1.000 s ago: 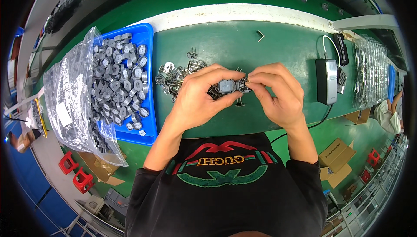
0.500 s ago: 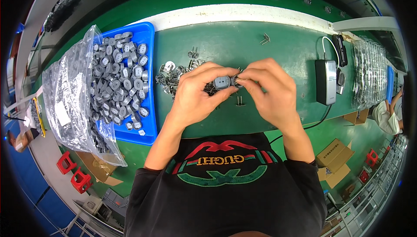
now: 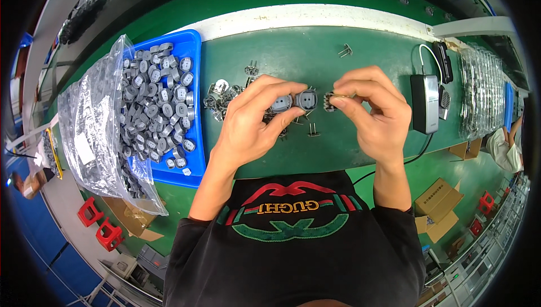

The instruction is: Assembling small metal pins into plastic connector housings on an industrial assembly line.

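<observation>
My left hand [image 3: 245,118] is closed, thumb and fingers pinching a grey oval plastic housing [image 3: 306,99] by its edge, its open side showing. A second grey two-holed housing [image 3: 281,103] sits within the same grip. A short gap to the right, my right hand [image 3: 380,118] pinches a small round part with metal pins [image 3: 329,102] between thumb and fingertips. Partly hidden behind my left hand lies a pile of similar metal-pinned parts [image 3: 217,101]. Single pinned parts lie on the green table below the gap [image 3: 313,130] and farther back [image 3: 345,51].
To the left, a blue tray [image 3: 196,163] holds many grey housings, with a clear plastic bag [image 3: 84,132] overlapping it. A black-and-silver device [image 3: 424,104] with a cable stands at right, before stacked clear trays [image 3: 480,96]. Cardboard boxes [image 3: 439,203] lie on the floor.
My right hand has moved right, away from the left, carrying the pinned part. The housing at my left fingertips now shows its open side. My left hand has barely shifted.
</observation>
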`<state>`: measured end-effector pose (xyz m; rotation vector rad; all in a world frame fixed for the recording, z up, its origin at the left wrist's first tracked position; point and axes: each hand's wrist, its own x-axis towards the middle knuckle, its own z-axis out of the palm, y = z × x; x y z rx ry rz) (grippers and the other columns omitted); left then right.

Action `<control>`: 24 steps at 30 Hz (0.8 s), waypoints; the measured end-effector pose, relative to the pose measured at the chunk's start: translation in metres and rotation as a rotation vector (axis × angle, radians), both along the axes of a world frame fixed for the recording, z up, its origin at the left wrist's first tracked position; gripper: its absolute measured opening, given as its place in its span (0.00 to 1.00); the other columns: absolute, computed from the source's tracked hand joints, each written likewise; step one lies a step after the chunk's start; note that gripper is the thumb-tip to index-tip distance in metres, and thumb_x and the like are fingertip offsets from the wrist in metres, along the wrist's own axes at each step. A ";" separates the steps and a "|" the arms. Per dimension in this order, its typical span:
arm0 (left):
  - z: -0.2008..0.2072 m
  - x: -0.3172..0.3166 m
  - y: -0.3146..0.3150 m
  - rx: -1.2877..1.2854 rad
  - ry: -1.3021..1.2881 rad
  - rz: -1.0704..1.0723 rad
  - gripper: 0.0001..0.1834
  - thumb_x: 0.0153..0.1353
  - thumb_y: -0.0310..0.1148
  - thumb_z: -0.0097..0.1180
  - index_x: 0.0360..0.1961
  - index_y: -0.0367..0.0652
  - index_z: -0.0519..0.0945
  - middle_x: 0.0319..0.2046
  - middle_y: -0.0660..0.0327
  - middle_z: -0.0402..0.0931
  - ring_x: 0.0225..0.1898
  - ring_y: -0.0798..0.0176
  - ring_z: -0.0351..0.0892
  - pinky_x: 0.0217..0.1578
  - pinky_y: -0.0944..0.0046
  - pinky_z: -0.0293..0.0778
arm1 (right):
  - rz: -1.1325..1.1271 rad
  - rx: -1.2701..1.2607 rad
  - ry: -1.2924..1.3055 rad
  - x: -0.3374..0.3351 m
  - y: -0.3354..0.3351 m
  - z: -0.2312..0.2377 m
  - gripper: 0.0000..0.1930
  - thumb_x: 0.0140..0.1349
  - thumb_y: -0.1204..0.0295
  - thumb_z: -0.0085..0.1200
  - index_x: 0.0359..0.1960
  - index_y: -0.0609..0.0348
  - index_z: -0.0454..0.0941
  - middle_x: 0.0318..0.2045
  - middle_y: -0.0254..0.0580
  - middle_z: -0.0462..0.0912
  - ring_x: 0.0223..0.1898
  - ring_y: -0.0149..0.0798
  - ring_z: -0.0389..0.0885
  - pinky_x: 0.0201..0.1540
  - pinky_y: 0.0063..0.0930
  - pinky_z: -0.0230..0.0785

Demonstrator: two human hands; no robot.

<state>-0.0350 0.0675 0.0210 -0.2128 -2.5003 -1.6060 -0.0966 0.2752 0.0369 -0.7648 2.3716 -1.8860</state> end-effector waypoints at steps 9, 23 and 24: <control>0.008 0.003 0.005 0.005 0.101 -0.054 0.20 0.49 0.21 0.72 0.46 0.37 0.84 0.40 0.55 0.82 0.40 0.56 0.83 0.40 0.61 0.78 | 0.044 0.122 0.138 0.006 -0.010 0.015 0.09 0.51 0.84 0.68 0.33 0.62 0.85 0.31 0.39 0.81 0.27 0.34 0.79 0.25 0.26 0.69; -0.006 0.002 0.000 -0.133 0.129 0.119 0.20 0.49 0.20 0.72 0.46 0.34 0.85 0.39 0.56 0.83 0.41 0.60 0.83 0.41 0.64 0.78 | 0.022 0.190 -0.373 -0.025 -0.018 -0.020 0.13 0.61 0.71 0.66 0.44 0.66 0.84 0.28 0.41 0.87 0.29 0.30 0.83 0.31 0.27 0.74; -0.009 0.003 -0.005 -0.108 0.083 0.162 0.21 0.50 0.17 0.71 0.48 0.35 0.85 0.41 0.57 0.82 0.41 0.64 0.82 0.42 0.66 0.78 | -0.010 0.236 -0.244 -0.044 -0.018 -0.030 0.13 0.62 0.70 0.65 0.44 0.66 0.83 0.29 0.42 0.87 0.29 0.32 0.84 0.32 0.29 0.74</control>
